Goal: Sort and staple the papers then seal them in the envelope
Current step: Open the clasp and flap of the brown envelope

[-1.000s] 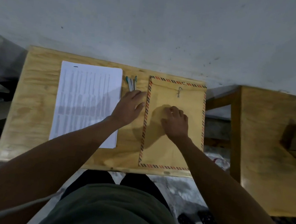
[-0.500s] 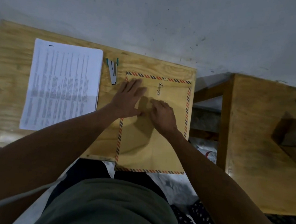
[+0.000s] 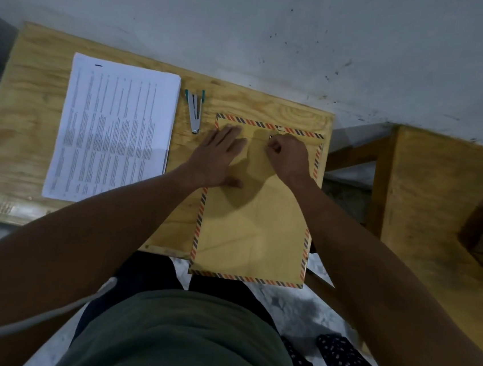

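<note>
The envelope point(image 3: 256, 214) lies on the desk point(image 3: 25, 130), long axis running twelve to six. The right hand point(image 3: 289, 156) pinches its clasp point(image 3: 271, 137) near twelve; the left hand point(image 3: 217, 156) presses flat at nine. Papers point(image 3: 114, 130) wait farther toward nine.

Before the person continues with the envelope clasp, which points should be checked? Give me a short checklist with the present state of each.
1. Envelope held flat by left hand: ok.
2. Right hand has its grip at the clasp: ok, fingers curled there.
3. Clasp open or closed: cannot tell, mostly hidden.
4. Envelope fully on the table: not ok, its near end overhangs the edge.
5. Papers stapled and inside: not ok, they lie beside the stapler.
</note>
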